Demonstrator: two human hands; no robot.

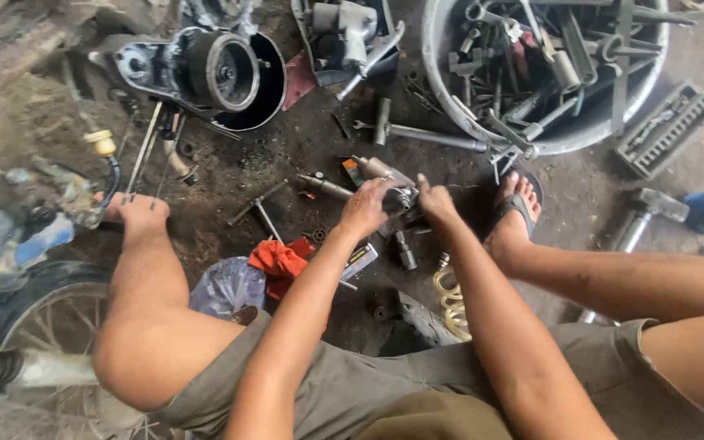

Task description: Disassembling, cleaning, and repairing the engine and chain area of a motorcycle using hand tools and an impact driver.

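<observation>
Air wrench lies on the dirt floor, gripped by both hands: left hand curled over its body, right hand pinching its rear end. Beyond them, a tool-filled basin; nearer, an orange rag. Seemingly readying it; next calls for steady lifting.

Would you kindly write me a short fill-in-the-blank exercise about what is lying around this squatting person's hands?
1. Both hands, left hand and right hand, rest on a grey power ____.
2. The big round basin is full of metal ____.
3. The rag on the ground is ____.
4. The foot by the basin wears a ____.

Missing words: tool; tools; orange; sandal
</observation>
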